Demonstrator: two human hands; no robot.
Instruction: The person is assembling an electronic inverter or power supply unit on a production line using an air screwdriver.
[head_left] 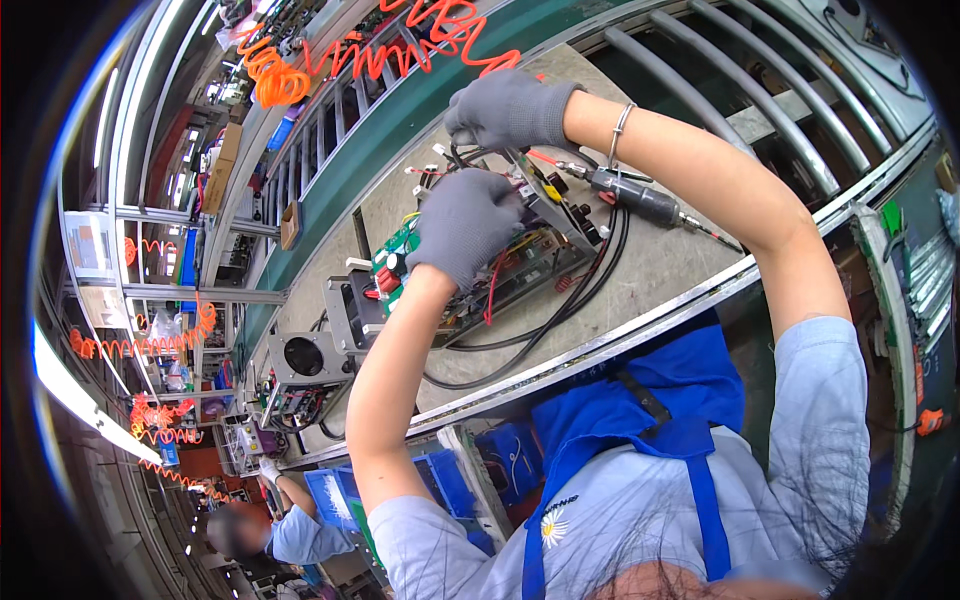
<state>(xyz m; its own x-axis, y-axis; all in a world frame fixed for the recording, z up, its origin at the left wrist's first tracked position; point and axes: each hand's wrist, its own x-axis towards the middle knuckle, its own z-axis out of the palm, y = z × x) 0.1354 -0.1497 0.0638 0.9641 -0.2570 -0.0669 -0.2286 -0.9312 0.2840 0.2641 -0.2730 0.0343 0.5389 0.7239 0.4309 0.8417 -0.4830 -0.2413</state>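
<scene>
An opened electronic unit (545,262) with a metal frame, a green circuit board (398,250) and red, black and yellow wires lies on the worktop. My left hand (465,225), in a grey knit glove, is closed over its middle, fingertips hidden behind the knuckles. Beyond it, my right hand (510,112), gloved alike, curls its fingers at the unit's far edge, near black cables. What either hand grips is hidden. Right of the unit lies a dark, pen-shaped electric screwdriver (645,203). Black cables (530,352) loop along the unit's near side.
Metal rollers (690,85) run at the far right. Orange coiled air hoses (275,80) hang at the upper left. Another unit with a round fan opening (303,356) stands to the left. Blue bins (335,495) sit below the bench edge, near a co-worker (305,535).
</scene>
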